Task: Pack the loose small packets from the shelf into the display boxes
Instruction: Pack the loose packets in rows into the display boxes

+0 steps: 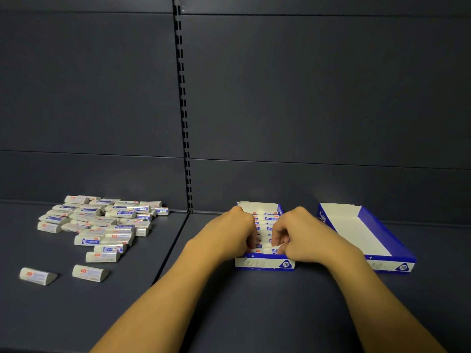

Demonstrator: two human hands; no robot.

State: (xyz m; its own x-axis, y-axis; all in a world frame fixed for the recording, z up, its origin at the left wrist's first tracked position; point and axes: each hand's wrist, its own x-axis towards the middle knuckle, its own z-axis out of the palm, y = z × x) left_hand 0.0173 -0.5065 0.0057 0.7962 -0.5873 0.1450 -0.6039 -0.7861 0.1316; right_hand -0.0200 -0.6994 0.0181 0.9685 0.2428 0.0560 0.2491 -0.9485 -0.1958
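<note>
— Worst case here? Front packet (pixel 270 250) tipping askew, jamming the row; fingers (pixel 279 238) of both hands curled, pinching it against the box lip.

— Looks? White wrapper, blue print, in the near display box (pixel 265 263). Second box (pixel 387 247) at three o'clock; loose pile (pixel 102 225) at nine, on the shelf (pixel 254 314).

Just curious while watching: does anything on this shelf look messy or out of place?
Mostly the pile of packets at left, heaped at mixed angles, with two strays nearer the front. The empty box at right sits askew.
</note>
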